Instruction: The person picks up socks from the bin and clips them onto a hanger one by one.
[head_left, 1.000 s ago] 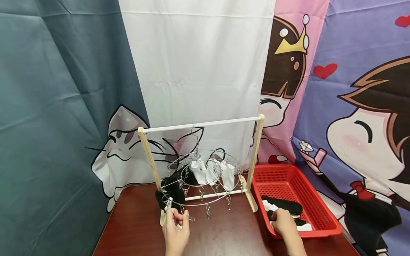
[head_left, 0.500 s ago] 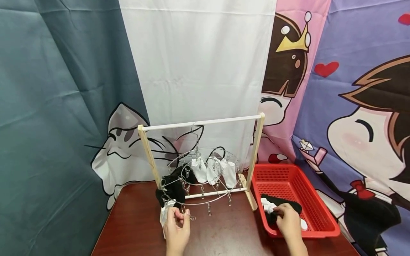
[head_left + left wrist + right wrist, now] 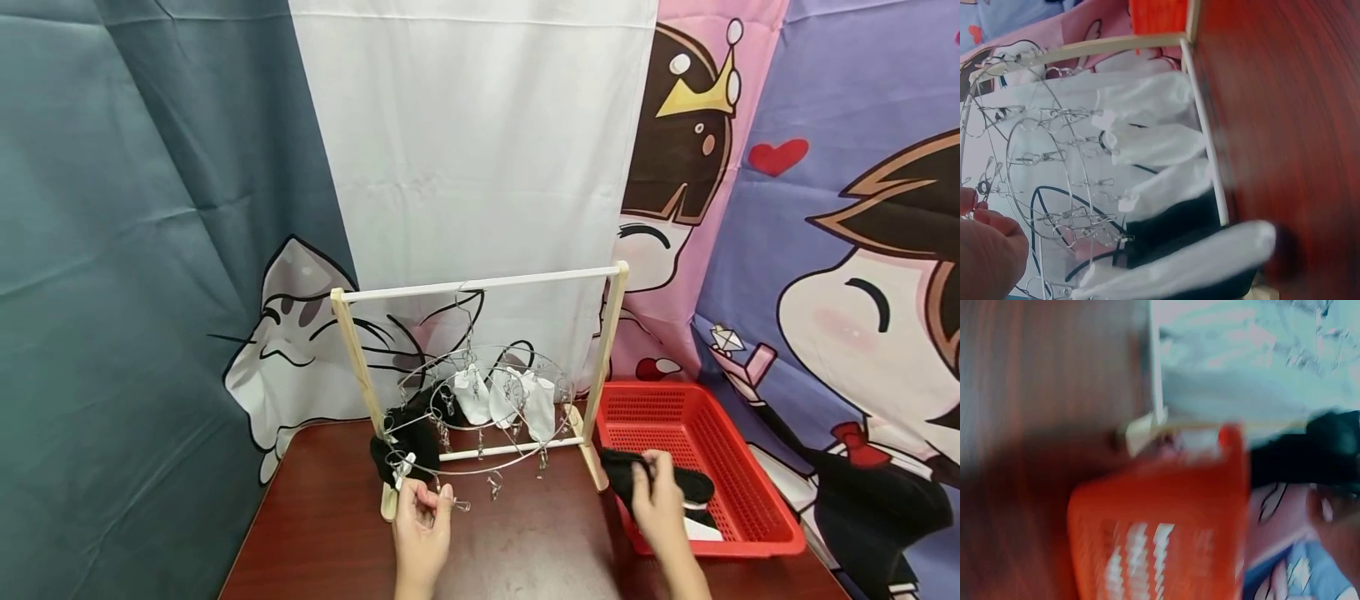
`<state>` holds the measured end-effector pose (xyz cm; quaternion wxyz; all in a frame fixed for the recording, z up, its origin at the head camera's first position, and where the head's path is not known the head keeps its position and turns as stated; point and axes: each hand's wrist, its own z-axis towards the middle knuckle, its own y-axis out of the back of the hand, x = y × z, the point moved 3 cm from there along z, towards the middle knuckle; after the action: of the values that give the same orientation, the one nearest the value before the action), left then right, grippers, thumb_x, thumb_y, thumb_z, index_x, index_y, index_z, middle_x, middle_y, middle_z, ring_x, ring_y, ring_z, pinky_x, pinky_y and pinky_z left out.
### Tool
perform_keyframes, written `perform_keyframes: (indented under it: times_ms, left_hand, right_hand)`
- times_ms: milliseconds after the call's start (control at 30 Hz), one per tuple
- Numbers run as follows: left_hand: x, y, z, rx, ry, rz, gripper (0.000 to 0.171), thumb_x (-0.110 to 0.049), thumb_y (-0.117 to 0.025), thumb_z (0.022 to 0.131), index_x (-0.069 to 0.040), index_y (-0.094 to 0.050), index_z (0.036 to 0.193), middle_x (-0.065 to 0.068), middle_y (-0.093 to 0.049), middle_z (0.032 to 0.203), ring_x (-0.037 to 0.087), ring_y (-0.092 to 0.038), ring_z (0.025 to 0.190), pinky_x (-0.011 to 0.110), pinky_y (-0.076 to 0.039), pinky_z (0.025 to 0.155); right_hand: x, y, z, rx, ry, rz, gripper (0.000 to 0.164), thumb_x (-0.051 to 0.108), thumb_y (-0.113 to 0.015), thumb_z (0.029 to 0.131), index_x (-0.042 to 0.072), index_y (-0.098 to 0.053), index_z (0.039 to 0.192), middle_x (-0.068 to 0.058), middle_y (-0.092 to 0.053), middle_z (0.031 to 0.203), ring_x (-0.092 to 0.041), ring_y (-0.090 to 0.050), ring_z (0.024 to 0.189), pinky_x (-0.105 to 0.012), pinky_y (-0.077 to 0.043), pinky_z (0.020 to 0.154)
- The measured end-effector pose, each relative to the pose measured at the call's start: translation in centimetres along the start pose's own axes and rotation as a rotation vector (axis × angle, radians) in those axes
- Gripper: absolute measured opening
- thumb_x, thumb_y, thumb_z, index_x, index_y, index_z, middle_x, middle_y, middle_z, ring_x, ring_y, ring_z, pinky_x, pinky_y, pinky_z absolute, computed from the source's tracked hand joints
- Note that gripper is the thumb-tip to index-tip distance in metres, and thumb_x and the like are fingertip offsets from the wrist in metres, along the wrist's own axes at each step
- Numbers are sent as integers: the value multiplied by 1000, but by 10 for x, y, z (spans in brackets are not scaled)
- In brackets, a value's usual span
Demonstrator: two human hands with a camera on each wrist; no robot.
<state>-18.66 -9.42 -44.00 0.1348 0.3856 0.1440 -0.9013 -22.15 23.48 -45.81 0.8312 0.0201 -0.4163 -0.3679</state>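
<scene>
In the head view my left hand (image 3: 422, 533) is at the front left of a round wire hanger (image 3: 480, 473), pinching a metal clip (image 3: 461, 505) between thumb and fingers. A white sock (image 3: 1197, 262) hangs from the hanger near this hand. Black socks (image 3: 416, 442) and several white socks (image 3: 538, 408) hang farther back. Over the red basket's left side, my right hand (image 3: 660, 500) grips a black sock (image 3: 621, 477). Much of that hand lies outside the blurred right wrist view, where the black sock (image 3: 1304, 453) shows at the right.
The red basket (image 3: 750, 467) stands at the right with another black sock (image 3: 693, 483) and a white sock (image 3: 701, 531) inside. A wooden rack (image 3: 480, 287) carries the hanger on the brown table (image 3: 525, 542). Printed curtains (image 3: 480, 167) rise behind.
My right hand has come up from among the socks in the basket, raising a black sock toward the basket's left edge. My left hand stays by the clip; the white sock near it swings.
</scene>
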Motion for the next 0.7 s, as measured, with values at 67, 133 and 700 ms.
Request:
perform_keyframes:
  times_ms: [67,133,700]
  left_hand:
    - [3,-3,-1,23,53,-158,29,24,-58,82,15,-31,83,0,-45,76,2,-51,71,12,-52,75]
    - [3,-6,-1,40,99,-273,30,23,-56,85,16,-27,84,-3,-44,79,2,-52,75,16,-53,85]
    - [-8,-16,-4,48,356,-366,29,20,-48,90,14,-20,87,-1,-34,81,4,-47,78,15,-49,89]
  right_hand:
    - [20,-17,-4,87,48,150,17,-9,-63,88,1,-57,100,-8,-67,82,-8,-57,72,-20,-45,62]
    - [41,-37,-13,223,98,309,17,-9,-63,88,3,-60,98,-7,-68,81,-4,-59,72,-19,-48,64]
    - [120,-97,-49,624,-149,808,13,4,-64,92,-2,-60,102,-3,-70,88,-8,-65,77,-24,-55,68]
